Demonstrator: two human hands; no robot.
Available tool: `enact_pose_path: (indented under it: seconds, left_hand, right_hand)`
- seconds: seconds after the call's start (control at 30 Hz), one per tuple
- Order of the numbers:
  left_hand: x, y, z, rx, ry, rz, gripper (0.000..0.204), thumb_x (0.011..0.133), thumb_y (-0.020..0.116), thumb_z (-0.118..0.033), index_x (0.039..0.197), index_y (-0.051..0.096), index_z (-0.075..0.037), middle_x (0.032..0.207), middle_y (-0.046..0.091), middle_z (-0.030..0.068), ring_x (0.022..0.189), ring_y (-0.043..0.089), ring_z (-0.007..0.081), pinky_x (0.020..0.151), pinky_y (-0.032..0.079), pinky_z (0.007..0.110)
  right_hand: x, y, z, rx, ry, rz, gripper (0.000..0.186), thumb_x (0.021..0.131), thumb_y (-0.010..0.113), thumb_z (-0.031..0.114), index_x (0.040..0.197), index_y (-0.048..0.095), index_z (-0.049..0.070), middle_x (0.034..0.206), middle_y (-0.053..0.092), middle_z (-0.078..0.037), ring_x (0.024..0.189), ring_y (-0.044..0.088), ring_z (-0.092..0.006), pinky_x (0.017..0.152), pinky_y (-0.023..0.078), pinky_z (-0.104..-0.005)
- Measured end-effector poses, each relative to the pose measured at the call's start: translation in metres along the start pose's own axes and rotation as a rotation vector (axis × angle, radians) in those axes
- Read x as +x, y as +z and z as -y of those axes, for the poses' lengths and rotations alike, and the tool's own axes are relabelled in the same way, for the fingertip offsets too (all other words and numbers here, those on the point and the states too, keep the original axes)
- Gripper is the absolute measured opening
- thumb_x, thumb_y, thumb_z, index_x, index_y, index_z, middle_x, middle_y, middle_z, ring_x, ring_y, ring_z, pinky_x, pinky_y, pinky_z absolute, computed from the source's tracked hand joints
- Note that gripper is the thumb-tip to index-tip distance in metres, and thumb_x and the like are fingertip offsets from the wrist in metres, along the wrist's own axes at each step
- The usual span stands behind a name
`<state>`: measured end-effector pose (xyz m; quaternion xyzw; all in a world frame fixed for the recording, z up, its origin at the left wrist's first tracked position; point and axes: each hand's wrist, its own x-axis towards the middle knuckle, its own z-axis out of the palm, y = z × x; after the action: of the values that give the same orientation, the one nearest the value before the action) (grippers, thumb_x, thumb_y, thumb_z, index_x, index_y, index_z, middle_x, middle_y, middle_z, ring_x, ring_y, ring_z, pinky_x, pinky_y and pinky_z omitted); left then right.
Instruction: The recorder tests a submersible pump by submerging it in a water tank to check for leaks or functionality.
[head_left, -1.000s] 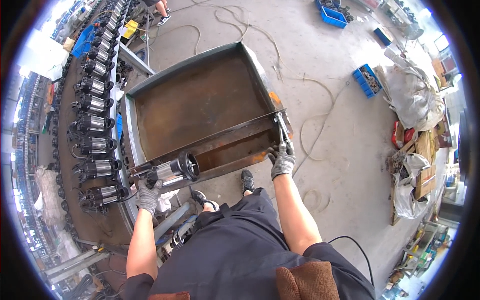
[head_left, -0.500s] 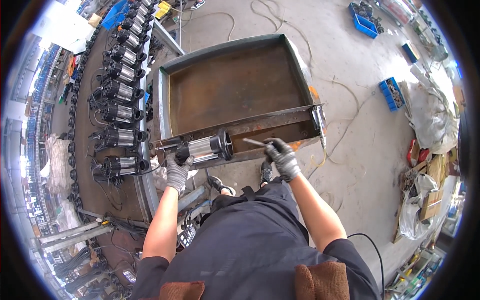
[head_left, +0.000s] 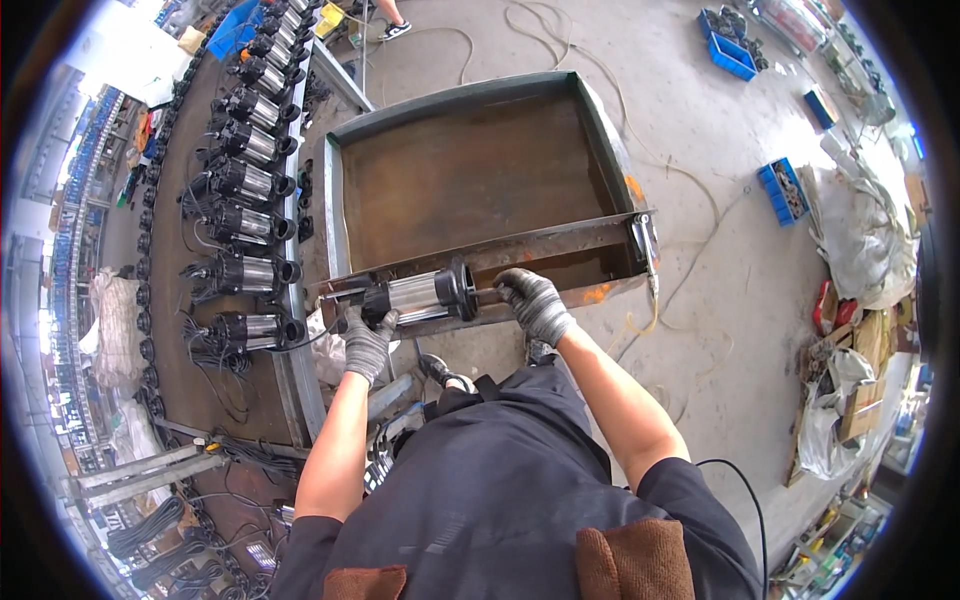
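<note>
Plainly, both my hands were busy at the near edge of the tank [head_left: 338, 215]. The steel-bodied pump [head_left: 413, 298] lay on its side there, along that edge and toward the near left corner, its dark flanged end facing right. My left hand [head_left: 367, 345] had its grip closed about the pump's dark left end, thumb on the near side. My right hand [head_left: 538, 305] had its grip curled tight on a thin rod [head_left: 488, 294], held up against the flanged end; whether its tip met the shaft or stopped just short, I could not tell. As I judged it, the round body could roll on that narrow edge if my left grip slackened, and might then drop into the brown water or off the near side. A rod pushed in off-line could slip and scrape the flange, or jar my gloved fingers against it. The dark cable [head_left: 305, 344] between my left hand and the conveyor [head_left: 268, 385] could snag and drag the pump askew. By the near right corner, the metal tool [head_left: 643, 238] with its pale hose might be knocked loose by a wide elbow.
</note>
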<state>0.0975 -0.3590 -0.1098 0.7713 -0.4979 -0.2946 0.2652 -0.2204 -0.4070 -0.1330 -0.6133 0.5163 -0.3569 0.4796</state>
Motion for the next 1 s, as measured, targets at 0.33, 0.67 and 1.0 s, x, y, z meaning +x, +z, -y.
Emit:
enact_pose_path:
  seconds: [0.33,0.67,1.0]
  left_hand:
    - [0.022,0.012,0.049,-0.152,0.086,0.046,0.067,0.082,0.080,-0.030,0.127,0.044,0.004,0.115,0.060,0.0169,0.102,0.058,0.0263,0.094,0.047,0.036]
    - [0.012,0.003,0.027,-0.085,0.087,0.035,0.066,0.080,0.081,-0.029,0.125,0.044,0.003,0.116,0.059,0.0148,0.102,0.057,0.0237,0.092,0.047,0.035]
    - [0.010,0.003,0.019,-0.021,0.086,0.010,0.064,0.081,0.080,-0.030,0.124,0.045,0.001,0.108,0.062,0.0121,0.095,0.058,0.0221,0.088,0.048,0.033]
  right_hand:
    - [0.008,0.013,0.005,-0.212,0.357,-0.017,0.028,0.101,0.046,0.024,0.111,0.064,0.004,0.100,0.067,-0.022,0.095,0.064,-0.0394,0.085,0.051,-0.0432]
    - [0.008,0.023,-0.003,-0.363,0.105,-0.138,0.028,0.100,0.048,0.028,0.102,0.060,0.003,0.097,0.064,-0.025,0.094,0.059,-0.0449,0.079,0.049,-0.0474]
    - [0.025,0.017,-0.008,0.041,0.322,0.026,0.026,0.101,0.054,0.028,0.114,0.057,0.006,0.070,0.056,-0.012,0.058,0.051,-0.0211,0.058,0.047,-0.0378]
